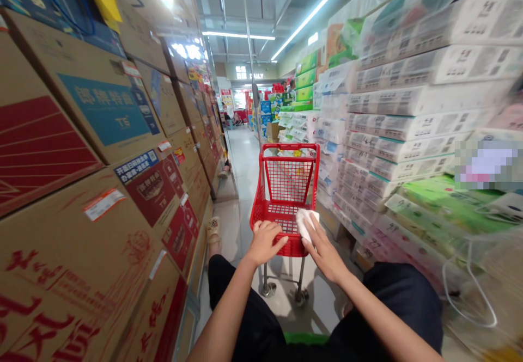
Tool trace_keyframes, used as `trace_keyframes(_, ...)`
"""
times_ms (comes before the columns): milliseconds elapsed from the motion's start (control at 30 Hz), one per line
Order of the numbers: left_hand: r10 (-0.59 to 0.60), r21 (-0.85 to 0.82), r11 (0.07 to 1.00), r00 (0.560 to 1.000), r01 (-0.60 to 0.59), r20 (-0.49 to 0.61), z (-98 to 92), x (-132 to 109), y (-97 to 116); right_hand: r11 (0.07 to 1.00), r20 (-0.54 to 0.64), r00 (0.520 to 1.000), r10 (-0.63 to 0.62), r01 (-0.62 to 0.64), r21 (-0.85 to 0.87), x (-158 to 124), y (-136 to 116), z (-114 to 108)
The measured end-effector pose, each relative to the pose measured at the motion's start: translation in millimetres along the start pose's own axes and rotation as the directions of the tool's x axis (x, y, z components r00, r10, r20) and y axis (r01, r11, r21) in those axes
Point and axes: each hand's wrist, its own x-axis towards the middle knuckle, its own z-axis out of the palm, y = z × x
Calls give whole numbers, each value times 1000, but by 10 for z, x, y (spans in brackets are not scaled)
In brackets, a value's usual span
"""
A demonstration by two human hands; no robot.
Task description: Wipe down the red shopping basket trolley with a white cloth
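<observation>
Right in front of me stands a small red plastic shopping cart (291, 182) with a grid basket and metal legs on casters. My left hand (265, 241) is on the near rim of its basket, fingers curled over the edge. In my right hand (321, 245) is a crumpled white cloth (306, 225), held under the fingers at the basket's near right corner. Whether it is fabric or paper tissue I cannot tell. The inside of the basket shows a bare grid floor, partly covered by my hands.
Stacked cardboard cartons (122, 198) line the left side. White tissue packs (392, 100) and green packs (441, 198) pile up on the right, with a white cord loop (469, 291) hanging low. My knees flank the cart. A narrow tiled aisle (243, 160) runs ahead; a person's foot (214, 230) shows at left.
</observation>
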Motion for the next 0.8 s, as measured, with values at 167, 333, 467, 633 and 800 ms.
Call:
trace_keyframes(167, -3, -10, 1000, 1000, 4, 10, -18, 2, 17, 999, -35, 998, 46, -45, 27, 489, 299, -66)
trace_keyframes(333, -21, -15, 1000, 1000, 21, -18, -28, 10, -30, 999, -76, 997, 22, -20, 33, 552, 295, -29)
trace_keyframes(467, -33, -14, 999, 999, 32, -27, -46, -3, -89, 1000, -63, 998, -20, 20, -7, 148, 7, 100)
trace_keyframes(633, -26, 9, 1000, 1000, 26, -15, -60, -51, -131, 994, -26, 995, -94, 92, -50, -197, -197, 173)
trace_keyframes(800, -6, 14, 1000, 1000, 7, -4, -49, -69, -132, 993, -10, 995, -99, 99, -68, 157, 83, 21)
